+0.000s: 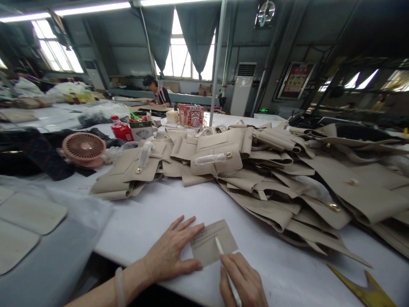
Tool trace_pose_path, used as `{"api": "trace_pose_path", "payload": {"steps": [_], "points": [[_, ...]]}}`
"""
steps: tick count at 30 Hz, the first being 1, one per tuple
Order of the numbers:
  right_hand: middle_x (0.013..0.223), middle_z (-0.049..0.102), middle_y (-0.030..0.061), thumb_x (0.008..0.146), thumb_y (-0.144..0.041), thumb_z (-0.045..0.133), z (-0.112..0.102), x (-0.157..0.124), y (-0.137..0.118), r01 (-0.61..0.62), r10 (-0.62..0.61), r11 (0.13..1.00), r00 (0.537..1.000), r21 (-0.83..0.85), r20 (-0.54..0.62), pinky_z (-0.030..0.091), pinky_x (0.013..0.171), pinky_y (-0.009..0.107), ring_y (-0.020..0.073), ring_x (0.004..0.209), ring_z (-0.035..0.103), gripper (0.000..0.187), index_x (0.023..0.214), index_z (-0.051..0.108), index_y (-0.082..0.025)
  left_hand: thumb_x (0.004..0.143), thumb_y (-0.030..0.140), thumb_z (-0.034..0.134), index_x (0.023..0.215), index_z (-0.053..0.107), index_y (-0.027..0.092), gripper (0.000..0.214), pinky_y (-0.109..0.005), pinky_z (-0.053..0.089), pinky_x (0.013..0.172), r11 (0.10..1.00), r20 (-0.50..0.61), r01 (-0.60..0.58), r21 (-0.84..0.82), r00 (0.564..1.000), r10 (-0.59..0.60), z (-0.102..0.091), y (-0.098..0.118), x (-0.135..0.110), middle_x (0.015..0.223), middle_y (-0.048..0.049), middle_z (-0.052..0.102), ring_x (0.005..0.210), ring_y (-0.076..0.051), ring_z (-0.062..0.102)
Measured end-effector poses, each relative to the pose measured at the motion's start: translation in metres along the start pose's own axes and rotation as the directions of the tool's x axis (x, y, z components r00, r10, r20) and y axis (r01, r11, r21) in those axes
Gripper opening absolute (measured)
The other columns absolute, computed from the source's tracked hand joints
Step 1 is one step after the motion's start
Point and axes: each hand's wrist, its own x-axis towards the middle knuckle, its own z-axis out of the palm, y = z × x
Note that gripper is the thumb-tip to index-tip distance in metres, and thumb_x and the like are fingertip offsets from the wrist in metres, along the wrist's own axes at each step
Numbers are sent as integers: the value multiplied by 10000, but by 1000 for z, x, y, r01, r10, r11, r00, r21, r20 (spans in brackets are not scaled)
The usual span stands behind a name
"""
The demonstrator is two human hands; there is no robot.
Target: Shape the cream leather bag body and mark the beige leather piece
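Note:
A small beige leather piece (213,241) lies flat on the white table (179,204) near its front edge. My left hand (171,251) rests on the piece's left edge with the fingers stretched flat, pinning it down. My right hand (244,281) is closed around a thin white pen-like tool (225,266), whose tip touches the middle of the piece.
A big heap of beige leather bag parts (271,170) covers the table behind the piece. A pink fan (83,147), a red box (191,115) and clutter stand at the back left. Plastic-covered beige panels (28,217) lie left. A yellow shape (367,290) lies right. A person sits far behind.

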Motion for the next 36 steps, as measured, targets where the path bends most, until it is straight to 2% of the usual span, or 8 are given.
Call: {"api": "trace_pose_path", "payload": {"steps": [14,16,18,21,23,24,27,36], "points": [[799,673,90,875,-8,513,-7,6,-1,-13,13,999,1000,53,3,586,602,297,200,718,658,345,1193,588,-118,842,699,664,1568,309,270,915,-624,160,1293,1000,1,2,-11,1000,-2,0,1,0,1583,-36,438,1531,-313,267],[851,685,70,907,-43,516,-10,8,0,-135,134,978,991,159,12,582,666,271,179,765,674,321,1191,603,-165,847,695,662,1569,307,297,898,-642,165,1285,1000,4,-11,-12,1000,11,0,0,0,1581,-24,441,1531,-326,263],[846,688,33,947,-169,561,-13,12,7,-407,414,863,909,301,41,557,676,242,157,758,672,168,1082,650,-215,857,680,661,1569,296,350,865,-656,175,1275,1000,11,-29,-5,1000,29,-1,-1,0,1589,3,429,1533,-333,255],[755,701,13,857,-454,719,-16,24,23,-744,799,494,593,450,104,507,612,247,173,710,663,239,846,662,-222,881,698,613,1543,321,423,774,-670,191,1262,999,29,-44,15,999,44,-4,1,0,1608,43,393,1534,-339,252],[715,713,15,761,-557,779,-17,33,33,-804,878,301,444,513,181,495,628,274,211,736,688,394,918,686,-208,890,718,578,1522,356,434,727,-677,192,1257,999,39,-44,23,998,43,-6,2,0,1611,54,386,1533,-341,255],[699,712,15,748,-586,777,-17,37,37,-811,879,245,417,532,230,497,652,291,227,749,698,471,997,695,-196,892,721,571,1517,363,432,719,-677,190,1258,999,41,-42,26,998,41,-7,3,0,1612,57,384,1533,-340,254],[739,736,42,778,-648,719,-11,43,39,-809,832,216,445,547,330,529,708,337,236,733,700,579,1093,699,-162,897,707,575,1519,354,427,717,-663,179,1267,999,37,-40,31,999,39,-7,3,0,1615,67,378,1536,-326,248],[779,681,8,873,-550,670,7,29,32,-796,774,445,572,411,271,438,630,278,170,708,601,338,899,678,-212,877,636,660,1501,399,415,711,-649,197,1265,997,-16,-70,16,997,71,-3,-2,-1,1593,49,420,1518,-342,291]]}}
